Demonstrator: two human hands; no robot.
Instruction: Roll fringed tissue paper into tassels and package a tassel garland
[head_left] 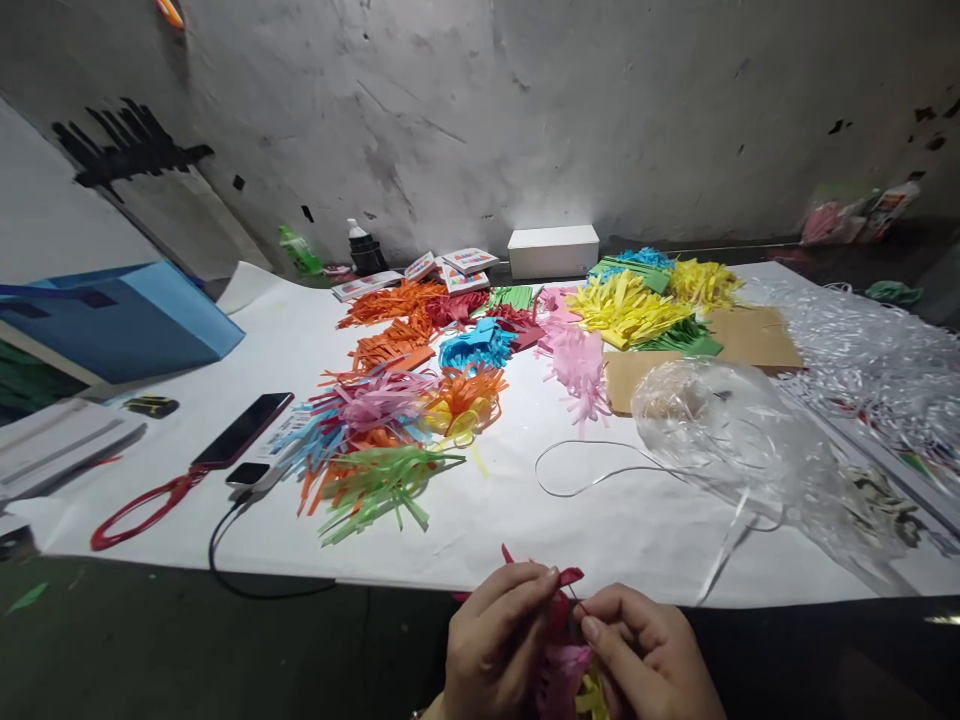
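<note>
My left hand [499,635] is closed around a red twist of paper [571,575] at the front edge of the table. Pink fringed paper [564,668] and yellow strips [592,695] hang below it, between my two hands. Close beside it, my right hand [641,645] pinches what looks like a thin dark thread running up to the red paper. My palms hide most of the bundle. Beyond my hands lie loose fringed paper tassels, among them a green one [382,485] and a pink and blue one [375,405].
Orange [397,340], yellow [630,308] and pink fringed bundles [577,360] cover the table's middle. On the right are a clear plastic bag [720,420], a white cord loop [570,492] and shredded clear film [862,350]. A phone [244,432] and blue box [135,320] stand left.
</note>
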